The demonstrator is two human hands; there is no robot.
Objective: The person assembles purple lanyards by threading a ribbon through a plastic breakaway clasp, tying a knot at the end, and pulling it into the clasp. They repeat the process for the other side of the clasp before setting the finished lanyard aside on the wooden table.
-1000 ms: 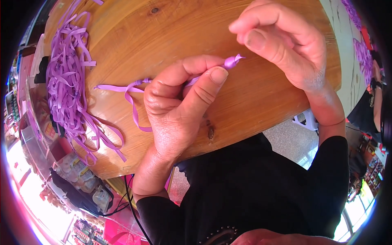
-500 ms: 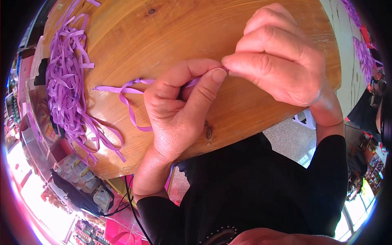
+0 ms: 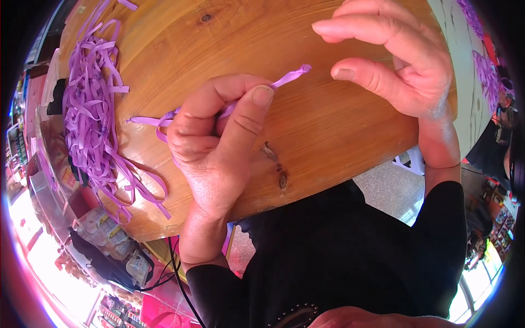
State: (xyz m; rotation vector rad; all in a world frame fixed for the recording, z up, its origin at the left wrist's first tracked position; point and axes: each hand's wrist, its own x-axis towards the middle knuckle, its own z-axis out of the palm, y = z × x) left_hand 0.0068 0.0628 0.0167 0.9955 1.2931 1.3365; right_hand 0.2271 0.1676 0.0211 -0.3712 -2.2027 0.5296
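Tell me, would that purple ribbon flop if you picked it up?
Probably floppy: the purple ribbon droops and curls where it leaves the left hand. Likely very light, being so thin. The loose pile of strips lies tangled, so strands may snag together.

Purple strip (image 3: 290, 75) runs into the left hand (image 3: 213, 147) and most of it's gone behind the fingers (image 3: 232, 90) & thumb, only the twisted tip pokes out, plus a loop on the far side. Can't tell how it's folded inside the grip. Right hand (image 3: 394, 60): top of the fingers cut by the pic's upper edge, palm side turned away. Pile of purple strips (image 3: 90, 109) also runs off the top edge, too tangled to count. Table (image 3: 328, 142): far side cut off, near rim partly behind the left wrist. Stuff below the table at lower left, blurry, washed pink, can't make out what. More purple bits at far right, too small & bent by the lens.
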